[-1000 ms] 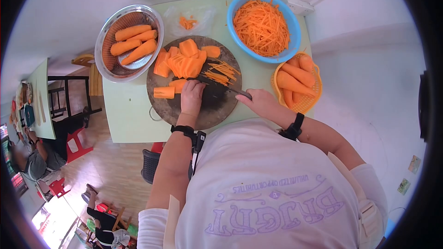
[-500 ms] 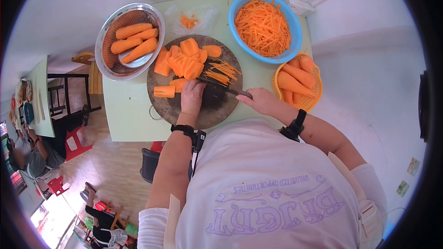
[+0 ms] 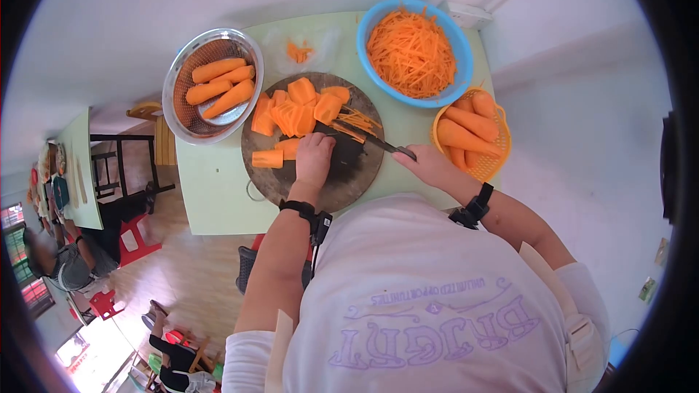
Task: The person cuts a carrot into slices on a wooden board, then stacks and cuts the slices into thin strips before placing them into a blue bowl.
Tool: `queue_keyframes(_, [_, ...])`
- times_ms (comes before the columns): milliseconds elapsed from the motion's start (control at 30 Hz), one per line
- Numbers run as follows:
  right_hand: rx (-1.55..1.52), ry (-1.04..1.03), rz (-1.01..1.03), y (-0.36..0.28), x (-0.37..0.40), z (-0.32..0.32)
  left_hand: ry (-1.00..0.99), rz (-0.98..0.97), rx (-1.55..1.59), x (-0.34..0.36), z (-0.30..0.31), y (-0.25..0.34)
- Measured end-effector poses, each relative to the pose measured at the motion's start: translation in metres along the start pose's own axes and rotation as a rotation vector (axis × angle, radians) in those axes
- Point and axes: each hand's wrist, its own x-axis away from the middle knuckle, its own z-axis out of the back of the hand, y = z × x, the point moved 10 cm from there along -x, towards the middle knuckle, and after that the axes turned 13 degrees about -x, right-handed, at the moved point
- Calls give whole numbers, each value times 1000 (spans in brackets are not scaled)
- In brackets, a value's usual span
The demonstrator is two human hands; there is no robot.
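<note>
My right hand (image 3: 429, 165) is closed round the black handle of a knife (image 3: 376, 143), whose dark blade points left across a round chopping board (image 3: 291, 188). My left hand (image 3: 314, 160) rests on the board near the far end of the blade, its fingers curled together; whatever lies under the fingertips is hidden. Just beyond the blade is a pile of flat carrot slices (image 3: 295, 118), and thin carrot strips (image 3: 362, 121) lie to its right. Two cut carrot pieces (image 3: 267, 159) sit left of my left hand, one of them close to its fingers.
A metal bowl (image 3: 177, 113) at the back left holds several peeled carrots. At the back right stands a blue basin (image 3: 362, 47) heaped with shredded carrot, with a yellow basket (image 3: 489, 169) of carrots in front. Carrot scraps (image 3: 298, 52) lie on a plastic bag. People are at the far left.
The camera view has shifted, so the table appears lower. The knife and my right hand have moved slightly away from my body and rightward over the board. My left hand has edged forward.
</note>
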Motion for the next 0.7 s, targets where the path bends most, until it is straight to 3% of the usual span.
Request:
queue_keyframes(167, [45,8,20,-19,16,5,-26,36,-43,-19,-11,6])
queue_keyframes(233, [82,18,21,-23,21,7,-164,251,90,-18,-22,-15])
queue_keyframes(267, [123,39,68,-30,25,11,-160,246,83,-18,-20,-17])
queue_keyframes(333, [156,67,120,-35,29,14,-63,565,524,-4,-21,-51])
queue_keyframes(467, [295,88,231,-39,31,13,40,617,480,0,9,-71])
queue_keyframes(533, [341,80,272,-41,28,9,2,611,464,0,15,-69])
queue_keyframes(633, [390,79,365,-51,29,6,-285,435,391,-6,2,-40])
queue_keyframes(667, [401,68,389,-57,31,6,-281,434,386,-7,8,-34])
queue_keyframes(700, [412,57,412,-61,32,5,-294,224,313,-14,16,-10])
